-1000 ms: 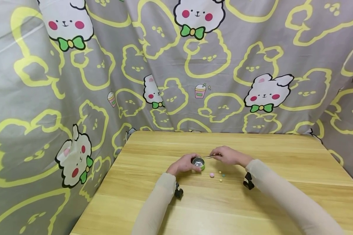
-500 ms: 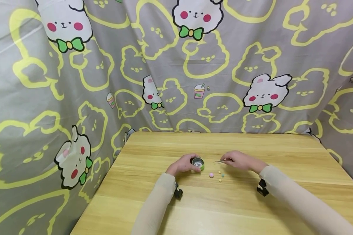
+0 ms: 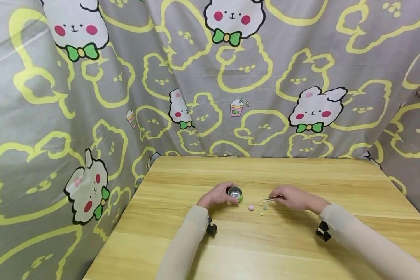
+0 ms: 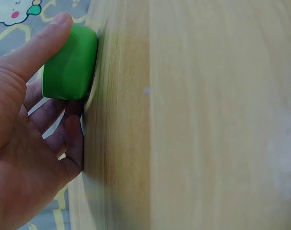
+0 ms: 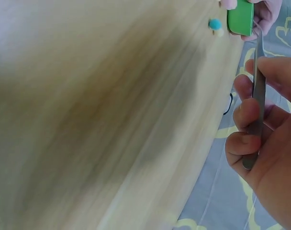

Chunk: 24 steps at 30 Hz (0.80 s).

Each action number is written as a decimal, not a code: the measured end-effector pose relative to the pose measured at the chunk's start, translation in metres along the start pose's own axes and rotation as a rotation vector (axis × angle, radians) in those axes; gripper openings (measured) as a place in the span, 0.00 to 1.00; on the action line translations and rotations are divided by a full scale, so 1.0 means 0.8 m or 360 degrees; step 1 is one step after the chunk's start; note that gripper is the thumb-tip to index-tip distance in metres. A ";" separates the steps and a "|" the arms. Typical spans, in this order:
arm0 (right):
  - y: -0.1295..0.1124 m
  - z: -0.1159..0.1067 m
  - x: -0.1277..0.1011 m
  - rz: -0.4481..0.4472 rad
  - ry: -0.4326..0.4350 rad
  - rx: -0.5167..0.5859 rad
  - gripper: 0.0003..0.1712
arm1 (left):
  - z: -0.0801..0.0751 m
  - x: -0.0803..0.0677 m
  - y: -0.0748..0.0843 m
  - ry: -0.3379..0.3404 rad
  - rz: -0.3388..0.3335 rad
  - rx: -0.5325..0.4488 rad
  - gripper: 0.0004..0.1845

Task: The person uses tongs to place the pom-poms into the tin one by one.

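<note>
My left hand [image 3: 217, 195] holds a small round green tin [image 4: 71, 64] by its side, thumb on one side and fingers on the other. The tin's open top faces up in the head view, and its inside is silvery. In my right hand [image 3: 291, 197] is a pair of metal tweezers [image 5: 258, 96], gripped between thumb and fingers. Their tips are right at a small yellow ball [image 3: 260, 203]. Close by on the table lie a teal ball [image 3: 265, 208], a second yellow ball [image 3: 261, 214] and a larger pink ball [image 3: 251, 208].
The wooden table [image 3: 182, 175] reaches back to a grey curtain [image 3: 203, 77] with yellow outlines and white cartoon animals. The curtain also hangs along the left and right sides. A dark wrist camera [image 3: 212, 227] sits under the left sleeve, another wrist camera [image 3: 323, 231] under the right.
My right hand has moved away from the tin, rightward and nearer to me, bringing the tweezers' tips to the small balls. The left hand and the tin have stayed in place.
</note>
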State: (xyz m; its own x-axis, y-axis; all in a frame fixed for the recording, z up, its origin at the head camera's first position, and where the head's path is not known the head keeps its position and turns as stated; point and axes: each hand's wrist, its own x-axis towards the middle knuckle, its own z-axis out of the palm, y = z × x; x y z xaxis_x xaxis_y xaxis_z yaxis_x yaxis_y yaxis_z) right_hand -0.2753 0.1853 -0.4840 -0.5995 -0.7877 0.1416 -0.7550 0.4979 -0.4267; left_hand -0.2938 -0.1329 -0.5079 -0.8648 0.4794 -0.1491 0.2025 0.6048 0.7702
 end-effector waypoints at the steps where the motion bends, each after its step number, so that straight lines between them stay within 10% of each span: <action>1: 0.000 0.001 -0.002 -0.0008 0.0003 -0.0004 0.08 | 0.000 0.000 0.000 0.0002 -0.0002 0.0002 0.28; 24: 0.006 0.012 -0.017 0.0014 -0.0070 -0.0052 0.07 | 0.001 0.000 0.002 -0.0001 -0.0019 -0.0031 0.27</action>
State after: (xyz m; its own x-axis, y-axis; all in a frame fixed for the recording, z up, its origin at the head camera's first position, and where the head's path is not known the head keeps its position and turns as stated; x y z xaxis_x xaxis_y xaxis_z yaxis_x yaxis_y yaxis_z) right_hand -0.2683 0.1948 -0.4962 -0.5944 -0.7982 0.0983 -0.7585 0.5158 -0.3982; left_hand -0.2931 -0.1315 -0.5072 -0.8668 0.4727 -0.1588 0.1833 0.5982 0.7801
